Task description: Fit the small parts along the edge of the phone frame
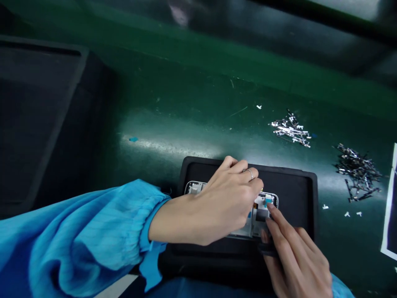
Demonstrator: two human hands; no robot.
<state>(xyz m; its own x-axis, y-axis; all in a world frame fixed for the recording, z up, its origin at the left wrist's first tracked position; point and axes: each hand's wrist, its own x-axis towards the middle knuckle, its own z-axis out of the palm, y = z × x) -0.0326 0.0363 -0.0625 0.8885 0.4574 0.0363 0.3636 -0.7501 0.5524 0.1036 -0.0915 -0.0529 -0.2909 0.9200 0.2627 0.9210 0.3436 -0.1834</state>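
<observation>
A silver phone frame [243,231] with its inner parts exposed lies in a black tray [297,192]. My left hand [223,203], a ring on one finger, is closed and bent over the middle of the frame. Its fingertips are hidden behind the knuckles, so what they pinch is out of sight. My right hand [294,248] grips the frame's right end, two fingertips on its edge near a small blue piece [268,202]. A dark, blurred patch by the right thumb is too unclear to name.
On the green table [186,107] lie a pile of thin silvery strips [291,129] and a pile of darker strips [358,167]. Small white bits [347,214] are scattered nearby. A large black tray [62,120] stands left. A white-edged sheet [391,207] is at right.
</observation>
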